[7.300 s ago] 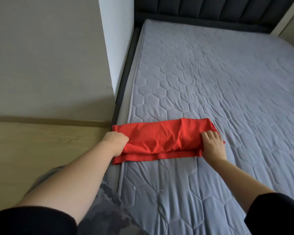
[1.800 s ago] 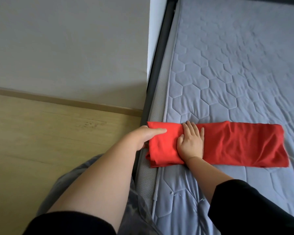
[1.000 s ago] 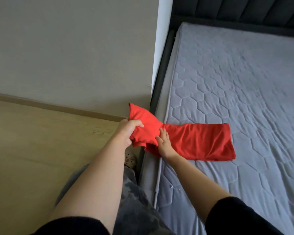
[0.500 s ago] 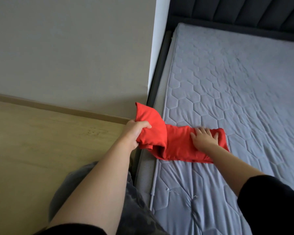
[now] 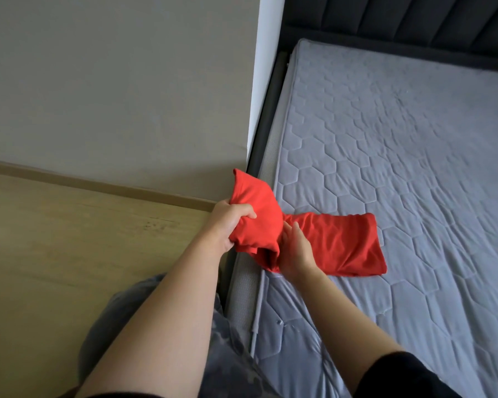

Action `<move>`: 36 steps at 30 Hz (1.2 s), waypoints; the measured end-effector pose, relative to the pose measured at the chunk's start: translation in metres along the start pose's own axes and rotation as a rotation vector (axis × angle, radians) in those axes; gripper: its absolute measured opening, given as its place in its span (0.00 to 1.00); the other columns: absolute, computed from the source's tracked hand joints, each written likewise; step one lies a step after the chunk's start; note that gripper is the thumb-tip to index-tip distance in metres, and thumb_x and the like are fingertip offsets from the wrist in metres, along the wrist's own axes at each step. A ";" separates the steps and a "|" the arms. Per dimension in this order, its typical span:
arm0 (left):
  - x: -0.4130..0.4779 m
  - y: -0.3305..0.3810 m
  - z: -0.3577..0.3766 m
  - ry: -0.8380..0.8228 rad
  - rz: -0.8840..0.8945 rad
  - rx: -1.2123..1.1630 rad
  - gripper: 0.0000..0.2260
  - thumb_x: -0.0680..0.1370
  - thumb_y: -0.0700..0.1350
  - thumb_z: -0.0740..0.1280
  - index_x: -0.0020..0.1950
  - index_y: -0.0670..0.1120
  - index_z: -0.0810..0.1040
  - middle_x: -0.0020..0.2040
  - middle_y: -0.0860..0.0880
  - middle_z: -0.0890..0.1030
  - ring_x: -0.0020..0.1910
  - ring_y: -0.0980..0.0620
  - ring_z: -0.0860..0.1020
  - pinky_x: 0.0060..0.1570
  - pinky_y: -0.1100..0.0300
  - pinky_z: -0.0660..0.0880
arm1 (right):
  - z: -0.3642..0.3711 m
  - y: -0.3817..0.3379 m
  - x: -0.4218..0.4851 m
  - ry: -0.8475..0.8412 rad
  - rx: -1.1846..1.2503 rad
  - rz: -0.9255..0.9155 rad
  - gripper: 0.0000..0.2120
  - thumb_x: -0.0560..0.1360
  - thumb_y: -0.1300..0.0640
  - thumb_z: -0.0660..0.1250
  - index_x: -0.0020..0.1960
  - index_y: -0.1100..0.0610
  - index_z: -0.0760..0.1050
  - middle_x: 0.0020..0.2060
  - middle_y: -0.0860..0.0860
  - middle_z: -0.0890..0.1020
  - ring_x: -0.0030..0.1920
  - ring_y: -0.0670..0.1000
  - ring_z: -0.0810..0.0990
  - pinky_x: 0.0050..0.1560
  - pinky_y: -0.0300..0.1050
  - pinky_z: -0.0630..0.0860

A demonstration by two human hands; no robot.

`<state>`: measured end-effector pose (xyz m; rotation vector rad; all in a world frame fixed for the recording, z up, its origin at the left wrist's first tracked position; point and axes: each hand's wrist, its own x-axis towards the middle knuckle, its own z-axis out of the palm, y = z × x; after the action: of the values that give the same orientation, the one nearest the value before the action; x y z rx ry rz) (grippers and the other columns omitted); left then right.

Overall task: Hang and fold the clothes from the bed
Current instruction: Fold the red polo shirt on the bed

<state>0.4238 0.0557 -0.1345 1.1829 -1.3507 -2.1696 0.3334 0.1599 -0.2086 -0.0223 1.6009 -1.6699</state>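
Observation:
A red garment [image 5: 337,245], folded into a long strip, lies across the left edge of the grey quilted mattress [image 5: 400,145]. My left hand [image 5: 227,222] grips the strip's left end and holds it raised above the bed's edge. My right hand [image 5: 295,252] lies flat with straight fingers on the middle of the strip, right at the fold, pressing it onto the mattress. The right half of the garment rests flat on the bed.
A dark padded headboard [image 5: 400,21] runs along the far end of the bed. A grey wall [image 5: 112,81] and a wooden floor [image 5: 69,239] lie to the left. My grey patterned trousers [image 5: 227,354] are beside the bed frame.
My right hand has slid left from the strip's right end back to the fold beside my left hand. The left hand keeps the raised left end in its grip.

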 end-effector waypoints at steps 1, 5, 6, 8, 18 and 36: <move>-0.002 0.001 0.000 -0.020 0.011 -0.011 0.07 0.69 0.30 0.64 0.42 0.40 0.78 0.35 0.42 0.78 0.32 0.45 0.77 0.27 0.58 0.76 | 0.002 0.000 0.001 -0.064 0.130 0.037 0.24 0.83 0.46 0.50 0.70 0.61 0.66 0.66 0.61 0.73 0.67 0.63 0.71 0.68 0.61 0.66; -0.005 0.007 0.000 -0.085 0.057 -0.040 0.09 0.71 0.29 0.62 0.42 0.40 0.78 0.32 0.45 0.80 0.31 0.48 0.78 0.29 0.62 0.75 | 0.015 -0.010 -0.004 -0.189 0.414 0.256 0.28 0.81 0.38 0.47 0.61 0.58 0.74 0.48 0.58 0.84 0.47 0.58 0.84 0.44 0.51 0.80; -0.006 0.007 0.002 -0.085 0.055 -0.029 0.09 0.71 0.29 0.62 0.42 0.40 0.78 0.33 0.45 0.80 0.31 0.48 0.78 0.29 0.62 0.75 | 0.019 -0.013 -0.006 -0.192 0.407 0.307 0.29 0.79 0.37 0.50 0.58 0.59 0.76 0.43 0.59 0.85 0.40 0.57 0.85 0.36 0.48 0.81; -0.007 0.005 0.009 -0.069 0.057 -0.025 0.08 0.72 0.29 0.63 0.42 0.41 0.77 0.35 0.44 0.79 0.33 0.47 0.77 0.33 0.59 0.74 | 0.019 -0.019 -0.007 -0.191 0.346 0.343 0.30 0.78 0.35 0.52 0.54 0.59 0.77 0.39 0.59 0.84 0.33 0.56 0.84 0.31 0.46 0.79; 0.014 -0.042 0.077 -0.199 0.415 0.601 0.15 0.79 0.37 0.60 0.66 0.41 0.75 0.67 0.45 0.74 0.69 0.49 0.70 0.65 0.64 0.63 | -0.127 -0.074 0.010 0.010 0.253 0.155 0.31 0.79 0.36 0.44 0.61 0.58 0.73 0.44 0.58 0.83 0.45 0.57 0.82 0.49 0.51 0.74; 0.052 -0.109 0.082 -0.099 0.805 1.658 0.27 0.80 0.60 0.48 0.78 0.55 0.48 0.79 0.48 0.41 0.76 0.46 0.36 0.70 0.38 0.36 | -0.157 -0.047 0.039 0.502 -0.813 -0.117 0.07 0.75 0.65 0.63 0.44 0.67 0.79 0.23 0.51 0.76 0.25 0.47 0.73 0.27 0.38 0.70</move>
<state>0.3437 0.1247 -0.2349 0.5165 -2.9970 -0.2477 0.2005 0.2630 -0.2192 -0.1169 2.6143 -1.0352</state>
